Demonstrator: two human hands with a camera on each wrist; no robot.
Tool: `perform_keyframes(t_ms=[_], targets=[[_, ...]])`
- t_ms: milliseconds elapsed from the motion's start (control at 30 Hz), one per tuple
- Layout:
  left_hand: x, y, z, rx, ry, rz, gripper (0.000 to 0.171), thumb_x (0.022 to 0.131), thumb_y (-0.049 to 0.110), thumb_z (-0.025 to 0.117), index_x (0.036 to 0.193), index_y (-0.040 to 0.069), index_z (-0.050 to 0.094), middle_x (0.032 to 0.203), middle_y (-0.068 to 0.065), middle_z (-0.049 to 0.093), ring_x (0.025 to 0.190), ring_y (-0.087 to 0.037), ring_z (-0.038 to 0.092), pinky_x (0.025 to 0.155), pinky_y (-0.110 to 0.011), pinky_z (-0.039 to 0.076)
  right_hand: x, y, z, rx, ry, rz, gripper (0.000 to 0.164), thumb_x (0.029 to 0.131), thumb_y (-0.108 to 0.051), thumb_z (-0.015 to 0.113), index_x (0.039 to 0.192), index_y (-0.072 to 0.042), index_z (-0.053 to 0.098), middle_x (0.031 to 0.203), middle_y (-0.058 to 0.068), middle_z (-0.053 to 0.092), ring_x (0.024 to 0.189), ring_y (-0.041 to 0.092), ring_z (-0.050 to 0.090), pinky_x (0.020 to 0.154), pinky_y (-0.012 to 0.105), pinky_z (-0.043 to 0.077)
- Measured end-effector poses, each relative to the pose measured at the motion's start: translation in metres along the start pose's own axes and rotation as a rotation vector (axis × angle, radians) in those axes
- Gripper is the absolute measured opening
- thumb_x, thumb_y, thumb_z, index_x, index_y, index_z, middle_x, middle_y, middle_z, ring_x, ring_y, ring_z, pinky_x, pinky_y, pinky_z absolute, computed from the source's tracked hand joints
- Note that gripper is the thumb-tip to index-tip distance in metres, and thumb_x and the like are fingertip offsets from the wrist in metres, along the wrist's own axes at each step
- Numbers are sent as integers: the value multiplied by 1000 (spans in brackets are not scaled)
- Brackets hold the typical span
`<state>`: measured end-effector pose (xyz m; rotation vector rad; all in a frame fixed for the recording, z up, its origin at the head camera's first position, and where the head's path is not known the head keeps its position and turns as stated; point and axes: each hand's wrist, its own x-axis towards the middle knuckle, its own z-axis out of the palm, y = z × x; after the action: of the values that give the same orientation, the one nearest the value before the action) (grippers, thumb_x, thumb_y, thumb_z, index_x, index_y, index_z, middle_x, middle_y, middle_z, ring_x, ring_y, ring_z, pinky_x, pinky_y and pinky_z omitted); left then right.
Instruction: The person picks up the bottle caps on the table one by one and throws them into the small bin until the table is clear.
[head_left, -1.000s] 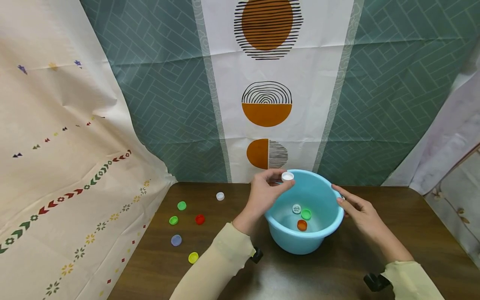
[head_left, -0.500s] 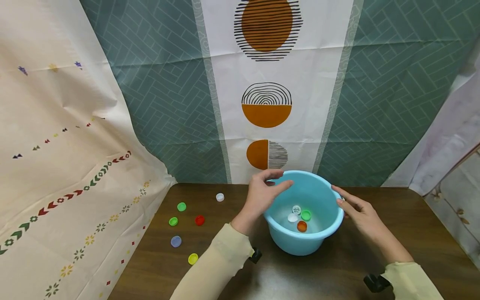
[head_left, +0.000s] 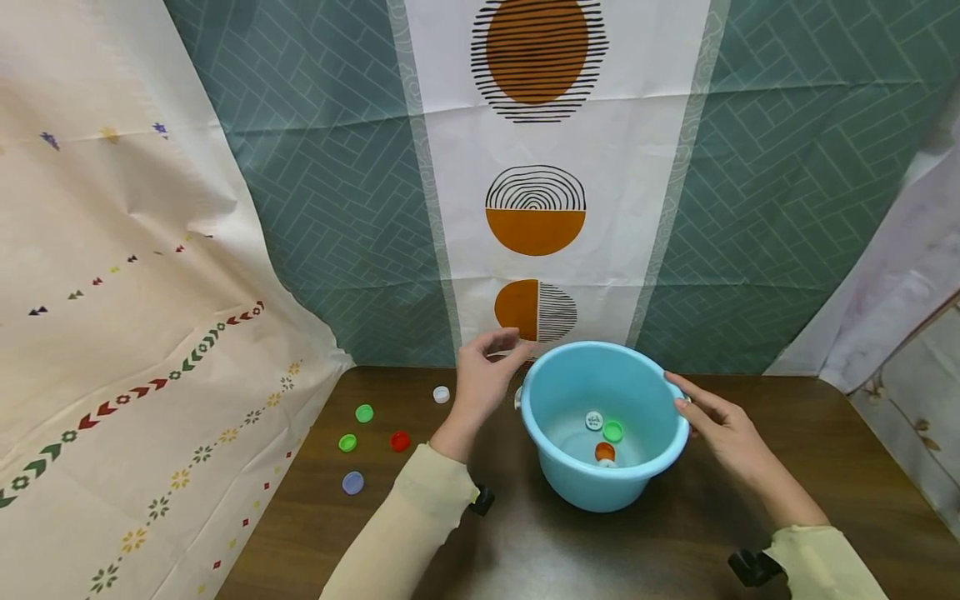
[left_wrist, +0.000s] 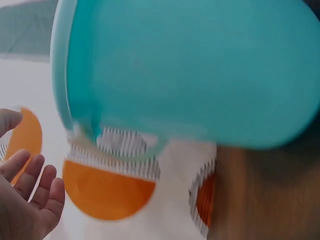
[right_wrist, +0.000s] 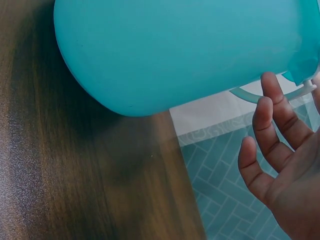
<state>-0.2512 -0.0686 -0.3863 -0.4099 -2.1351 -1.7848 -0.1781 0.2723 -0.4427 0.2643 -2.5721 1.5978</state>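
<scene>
A light blue bucket (head_left: 600, 487) stands upright on the table, with several bottle caps in it: a white cap with markings (head_left: 594, 421), a green cap (head_left: 612, 431), an orange cap (head_left: 604, 451) and a plain white cap (head_left: 607, 463) partly behind the near rim. My left hand (head_left: 482, 379) is in the air just left of the bucket, fingers loosely bent and holding nothing; the left wrist view shows its fingers (left_wrist: 30, 177) apart from the wall. At the bucket's right rim my right hand (head_left: 720, 421) pinches the edge between thumb and forefinger, its other fingers (right_wrist: 270, 125) spread beneath.
On the brown table (head_left: 705, 517), left of my left arm, lie a white cap (head_left: 441, 394), two green caps, one of them farther back (head_left: 364, 413), a red cap (head_left: 400, 441) and a purple-blue cap (head_left: 352, 482). A patterned curtain (head_left: 540, 250) hangs behind the table.
The white cap has left my left hand and lies in the bucket, now near its front wall. My left hand has moved left off the bucket; its sleeve now covers the yellow cap.
</scene>
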Motion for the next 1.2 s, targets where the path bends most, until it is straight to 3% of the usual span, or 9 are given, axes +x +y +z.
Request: perform_keyframes(t_ms=[133,367,667,1000,1200], targets=[[6,-21,-16,40,72,-14,27,85,26,77,108,13,73,104,-6,69,94,-15,64,80,-31,55,-1,0,0,3,-2,6,48,103,-36,48,149,-22,44,145,19,45,101,7,60,76,36,56],[11,-50,-44,107,189,-64,28,85,29,77,108,13,73,103,-10,69,93,-15,61,79,-33,53,-1,1,-1,6,1,0,48,103,-35,49,149,-22,44,145,19,45,101,7,60,76,34,56],[14,-90,-72,199,309,-163,32,84,31,77,110,11,71,101,-5,68,95,-17,61,82,-36,51,0,0,-1,11,3,-1,48,103,-35,49,149,-22,44,145,19,45,101,6,60,75,31,56],[7,-124,-89,314,318,-258,42,86,29,76,117,1,68,107,-16,66,98,-27,61,87,-42,50,2,0,-1,10,2,-8,47,103,-34,50,149,-23,44,144,18,46,100,9,62,77,40,56],[2,-147,-92,432,257,-290,54,85,30,78,123,-6,63,115,-23,64,106,-34,59,92,-47,48,1,1,-1,13,2,1,48,103,-35,51,148,-23,45,141,17,49,98,11,62,75,32,56]])
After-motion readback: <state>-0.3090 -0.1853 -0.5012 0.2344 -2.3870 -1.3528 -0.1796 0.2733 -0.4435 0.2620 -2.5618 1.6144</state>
